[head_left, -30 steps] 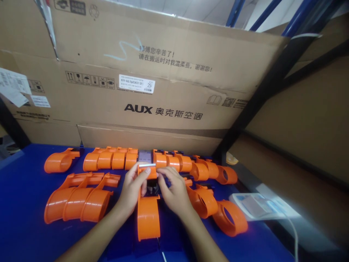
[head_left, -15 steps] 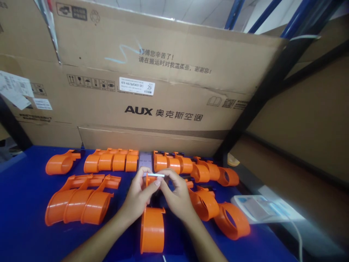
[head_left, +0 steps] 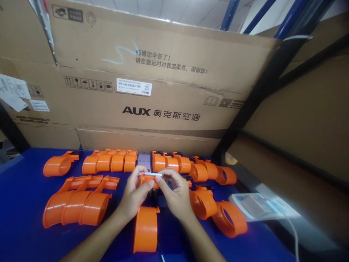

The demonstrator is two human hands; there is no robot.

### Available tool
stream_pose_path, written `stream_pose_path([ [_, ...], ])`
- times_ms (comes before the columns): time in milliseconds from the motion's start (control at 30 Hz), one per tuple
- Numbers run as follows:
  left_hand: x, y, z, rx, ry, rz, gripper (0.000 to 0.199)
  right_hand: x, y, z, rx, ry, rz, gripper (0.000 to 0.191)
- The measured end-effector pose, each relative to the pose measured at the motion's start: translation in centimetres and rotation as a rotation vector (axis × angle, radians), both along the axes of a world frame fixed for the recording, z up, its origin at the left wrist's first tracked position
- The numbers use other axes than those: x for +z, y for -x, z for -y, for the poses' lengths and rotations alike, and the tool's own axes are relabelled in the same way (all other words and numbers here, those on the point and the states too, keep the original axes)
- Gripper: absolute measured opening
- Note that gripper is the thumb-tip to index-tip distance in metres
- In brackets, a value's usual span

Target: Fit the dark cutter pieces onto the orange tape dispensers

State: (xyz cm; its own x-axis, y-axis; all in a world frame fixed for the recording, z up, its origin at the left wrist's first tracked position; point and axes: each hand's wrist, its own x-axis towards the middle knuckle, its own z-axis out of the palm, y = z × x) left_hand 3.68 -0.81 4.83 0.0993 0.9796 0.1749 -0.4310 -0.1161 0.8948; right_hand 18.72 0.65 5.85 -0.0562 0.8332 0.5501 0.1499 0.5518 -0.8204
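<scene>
Near the middle of the blue table, my left hand (head_left: 137,188) pinches the upper end of an orange plastic part (head_left: 146,230), whose wide ring hangs toward me. My right hand (head_left: 175,189) closes its fingers on a thin white toothed strip (head_left: 153,174), which lies along the top of that part. Both thumbs press at the strip and the part's orange top. A phone (head_left: 144,161) with a lit screen stands just behind my hands.
Several orange rings (head_left: 117,162) line the back, with joined ones (head_left: 79,207) at left and loose ones (head_left: 229,219) at right. A white device (head_left: 261,206) with a cable sits far right. A large cardboard sheet (head_left: 152,127) walls the back.
The orange part has tilted and shifted slightly left, and more of its orange top shows below the white strip. Both hands still hold on; the whole view has shifted a little.
</scene>
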Motion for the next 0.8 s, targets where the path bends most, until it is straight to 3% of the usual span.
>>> stream_pose_path([
  [800, 0.14, 0.79, -0.80, 0.041, -0.032, -0.001, 0.031, -0.14, -0.06, -0.31, -0.025, 0.051, -0.195, 0.015],
])
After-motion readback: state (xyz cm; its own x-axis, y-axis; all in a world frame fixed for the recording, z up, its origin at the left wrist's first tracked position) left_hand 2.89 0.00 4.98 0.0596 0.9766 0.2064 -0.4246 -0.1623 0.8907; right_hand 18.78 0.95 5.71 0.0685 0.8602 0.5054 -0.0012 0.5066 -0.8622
